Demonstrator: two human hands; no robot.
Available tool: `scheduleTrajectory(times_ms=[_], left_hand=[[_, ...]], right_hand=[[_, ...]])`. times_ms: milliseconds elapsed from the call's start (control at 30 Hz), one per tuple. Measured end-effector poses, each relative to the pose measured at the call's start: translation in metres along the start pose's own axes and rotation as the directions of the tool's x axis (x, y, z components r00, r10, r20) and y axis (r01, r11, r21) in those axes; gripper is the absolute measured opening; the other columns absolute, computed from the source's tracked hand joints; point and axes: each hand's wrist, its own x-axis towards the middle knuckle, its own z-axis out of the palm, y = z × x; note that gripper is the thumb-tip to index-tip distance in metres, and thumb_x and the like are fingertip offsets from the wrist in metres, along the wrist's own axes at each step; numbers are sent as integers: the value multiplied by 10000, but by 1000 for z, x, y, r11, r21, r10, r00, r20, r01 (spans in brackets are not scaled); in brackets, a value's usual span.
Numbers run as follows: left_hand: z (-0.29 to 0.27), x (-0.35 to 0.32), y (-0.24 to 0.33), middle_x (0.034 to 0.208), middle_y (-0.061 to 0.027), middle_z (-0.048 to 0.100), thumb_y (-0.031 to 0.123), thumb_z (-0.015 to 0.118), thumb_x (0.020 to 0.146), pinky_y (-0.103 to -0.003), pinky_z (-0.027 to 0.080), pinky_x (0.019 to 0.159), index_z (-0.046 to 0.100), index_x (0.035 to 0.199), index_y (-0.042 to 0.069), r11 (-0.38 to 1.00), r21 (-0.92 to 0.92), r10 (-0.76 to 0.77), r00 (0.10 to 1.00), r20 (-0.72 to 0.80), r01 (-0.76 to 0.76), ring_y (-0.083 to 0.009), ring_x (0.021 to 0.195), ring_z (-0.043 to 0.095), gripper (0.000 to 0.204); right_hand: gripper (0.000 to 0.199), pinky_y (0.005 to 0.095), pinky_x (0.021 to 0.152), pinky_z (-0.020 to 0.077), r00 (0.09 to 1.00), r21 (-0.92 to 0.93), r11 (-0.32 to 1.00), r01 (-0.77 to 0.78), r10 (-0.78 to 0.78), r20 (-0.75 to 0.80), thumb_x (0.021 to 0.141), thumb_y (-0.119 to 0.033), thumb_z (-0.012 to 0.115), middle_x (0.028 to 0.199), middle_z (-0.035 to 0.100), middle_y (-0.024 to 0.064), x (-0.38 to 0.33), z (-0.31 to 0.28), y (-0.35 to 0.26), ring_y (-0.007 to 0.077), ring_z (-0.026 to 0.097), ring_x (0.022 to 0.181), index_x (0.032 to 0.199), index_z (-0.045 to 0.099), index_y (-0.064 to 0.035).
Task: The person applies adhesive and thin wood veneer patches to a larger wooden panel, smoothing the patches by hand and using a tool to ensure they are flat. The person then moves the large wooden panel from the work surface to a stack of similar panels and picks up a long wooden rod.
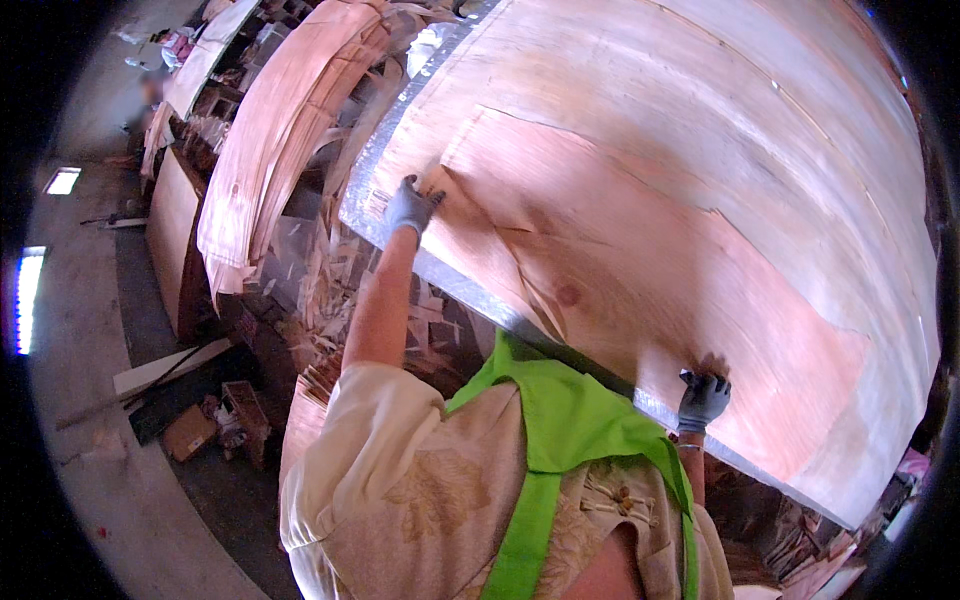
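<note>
A broad pinkish wood veneer sheet [640, 270] lies over a larger pale veneer sheet [800, 150] on a metal-edged table. Near its left end, a split or fold with a raised, curling flap [540, 300] runs toward the front edge. My left hand [408, 208], in a grey glove, is at the veneer's left corner with its fingers apart, holding nothing that I can see. By the front edge on the right, my gloved right hand [704, 400] is over the veneer with its fingers curled in; what they hold, if anything, is hidden.
Long curved veneer sheets [275, 140] are stacked left of the table, with veneer scraps [335, 270] littered beside them. A wooden panel [172, 240] stands farther left. On the floor lie a plank [170, 367] and a cardboard box [190, 432]. The table's metal edge [480, 300] runs in front of me.
</note>
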Motion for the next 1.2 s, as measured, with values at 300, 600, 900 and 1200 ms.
scheduleTrajectory(times_ms=[300,600,900,1200], left_hand=[[-24,66,-29,875,-98,656,274,698,752,-302,472,703,638,981,-37,980,-147,189,862,470,-135,-170,749,577,391],[-120,83,124,915,-104,665,367,623,813,-306,450,794,659,964,30,764,-183,633,663,399,-619,-172,864,593,371],[-226,126,262,1085,-46,596,190,525,894,-282,419,896,570,1140,49,277,-139,959,264,105,-951,-148,993,542,287],[-274,29,329,1173,-75,559,192,551,872,-296,399,959,556,1173,55,331,-913,666,745,47,-238,-168,1077,519,331]], right_hand=[[268,456,682,418,993,-29,997,-76,78,84,664,-246,697,842,567,132,-13,6,10,349,524,802,771,503,-93],[176,454,670,426,997,9,997,-77,76,23,689,-204,653,874,580,114,-18,5,18,339,534,843,765,532,-101],[182,451,624,417,991,10,995,-100,99,90,675,-234,665,813,580,100,-24,9,22,327,541,779,714,535,-113],[434,330,501,449,864,506,717,-479,486,128,857,-420,539,826,624,136,-20,17,32,228,558,542,1058,598,-40]])
